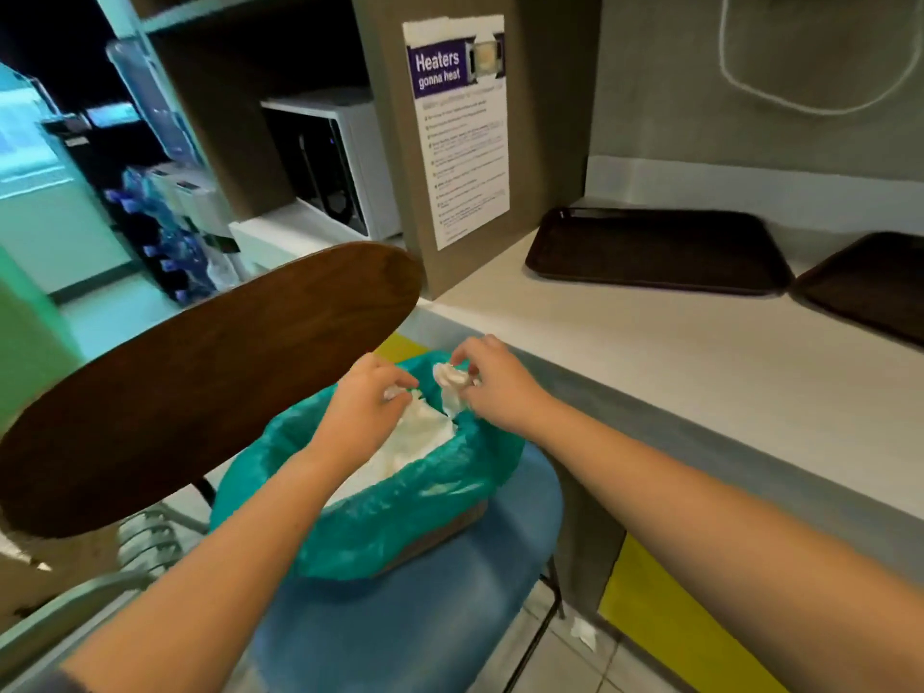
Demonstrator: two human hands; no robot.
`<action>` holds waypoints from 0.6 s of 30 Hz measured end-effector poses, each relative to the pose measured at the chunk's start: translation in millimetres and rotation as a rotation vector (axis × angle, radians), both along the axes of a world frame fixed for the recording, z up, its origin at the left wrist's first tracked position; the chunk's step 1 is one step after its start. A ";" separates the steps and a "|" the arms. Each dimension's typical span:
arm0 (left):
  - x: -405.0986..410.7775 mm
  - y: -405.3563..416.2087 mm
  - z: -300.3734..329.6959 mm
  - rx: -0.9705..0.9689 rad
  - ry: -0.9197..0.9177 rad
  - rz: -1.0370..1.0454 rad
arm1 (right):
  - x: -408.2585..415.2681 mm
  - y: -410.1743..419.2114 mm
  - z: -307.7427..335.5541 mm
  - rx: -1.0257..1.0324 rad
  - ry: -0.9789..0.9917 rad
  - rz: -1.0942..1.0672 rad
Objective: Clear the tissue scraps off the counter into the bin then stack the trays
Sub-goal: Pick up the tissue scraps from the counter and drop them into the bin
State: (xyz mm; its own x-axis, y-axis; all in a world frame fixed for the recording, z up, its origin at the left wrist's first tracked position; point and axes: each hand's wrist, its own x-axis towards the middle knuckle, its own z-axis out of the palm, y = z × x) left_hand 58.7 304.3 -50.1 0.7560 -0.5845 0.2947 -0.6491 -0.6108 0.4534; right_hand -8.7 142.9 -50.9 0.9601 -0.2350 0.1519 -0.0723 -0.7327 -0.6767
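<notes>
A bin lined with a teal plastic bag (400,512) stands on a blue chair seat, with white tissue piled inside it. Over its far rim my right hand (492,387) pinches a crumpled white tissue scrap (450,380). My left hand (365,407) hovers beside it with a small tissue scrap (393,392) at its fingertips. Two dark brown trays lie flat and side by side on the pale counter: one (660,250) at the back middle, another (870,287) cut off by the right edge.
The blue chair (415,617) has a dark wooden backrest (200,382) to the left of the bin. A poster hangs on the grey pillar (457,132) left of the trays. A microwave (330,162) sits on a shelf behind. One tissue scrap (584,632) lies on the tiled floor.
</notes>
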 end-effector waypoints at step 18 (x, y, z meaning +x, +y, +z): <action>9.9 -0.3 -16.9 -0.031 0.042 -0.130 | -14.4 3.8 1.9 -0.089 0.023 -0.109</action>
